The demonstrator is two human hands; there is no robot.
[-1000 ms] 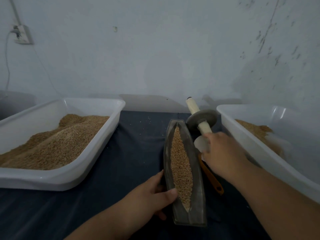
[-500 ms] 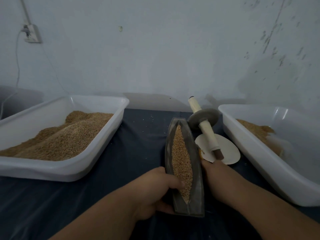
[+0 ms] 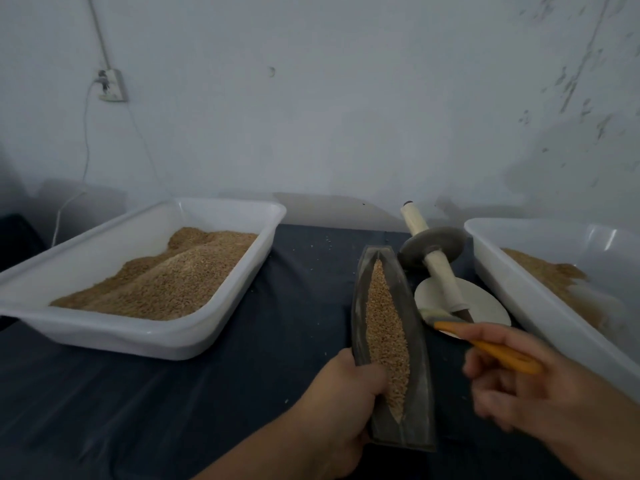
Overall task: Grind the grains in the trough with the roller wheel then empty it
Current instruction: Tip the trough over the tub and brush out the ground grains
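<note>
While the wheel lies idle, the head view shows my left grip [image 3: 343, 396] curled round the near left rim of the trough [image 3: 420, 375], thumb over the edge, holding it steady on the bench [image 3: 207, 410]. The trough lies lengthwise away from me, between the two white trays. The grains [image 3: 382, 327] fill its channel in a long heap and look whole to me, so I judge the grinding not yet begun.

My right grip [image 3: 533, 386] is blurred, just right of the trough's near end, with its fingers closed on the orange handle of a brush [image 3: 485, 348]. The bristle end points toward the trough's right rim. Exactly how my fingers lie on it I cannot tell.

The roller wheel [image 3: 433, 249] rests just beside the trough's far right side, its disc on the bench and its near handle lying across a white plate [image 3: 485, 306]. The left tray [image 3: 138, 337] holds a big mound of grain; the right tray [image 3: 519, 289] holds a smaller amount.

This looks like tidying before the grind. Next I would need to put the brush down, pick up the wheel by its handle and seat its disc in the channel, keeping the trough pinned so it cannot tip.
</note>
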